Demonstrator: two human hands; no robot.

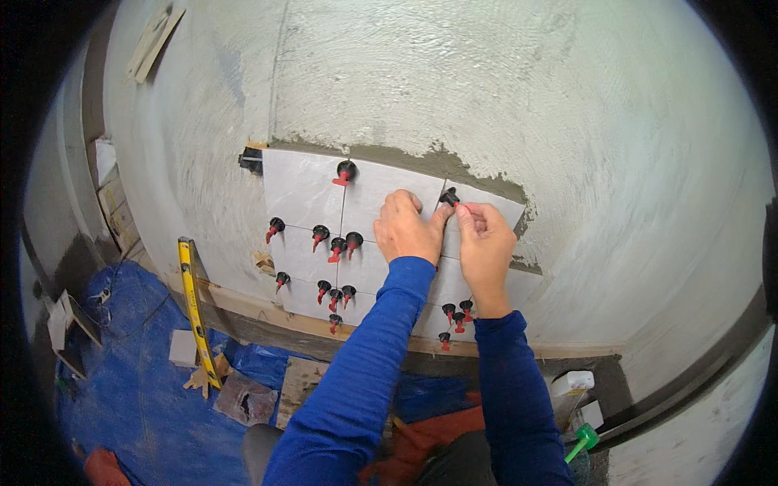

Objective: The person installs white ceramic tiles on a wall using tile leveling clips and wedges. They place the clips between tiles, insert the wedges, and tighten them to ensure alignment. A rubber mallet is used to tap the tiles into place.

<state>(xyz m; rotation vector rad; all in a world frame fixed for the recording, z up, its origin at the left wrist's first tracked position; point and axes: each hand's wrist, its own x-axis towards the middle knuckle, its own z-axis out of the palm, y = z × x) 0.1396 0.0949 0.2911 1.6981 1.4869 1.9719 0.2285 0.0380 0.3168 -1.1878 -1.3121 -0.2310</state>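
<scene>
Item: black-capped levelling clip (449, 196), at frame centre on the joint between grey wall tiles (301, 193). Its long axis stood out from the wall. Your right hand (486, 243) pinched its red strap in a narrow grip; your left hand (409, 229) pressed flat on the tile, holding nothing.

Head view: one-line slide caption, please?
Both hands, left hand and right hand, set a black-and-red leveling clip between grey wall tiles.

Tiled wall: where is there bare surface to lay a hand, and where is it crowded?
Bare: the top-left tile and the plaster wall above the mortar edge. Crowded: the seams by the red-and-black clips, and the top clip where the left hand and right hand work.
</scene>
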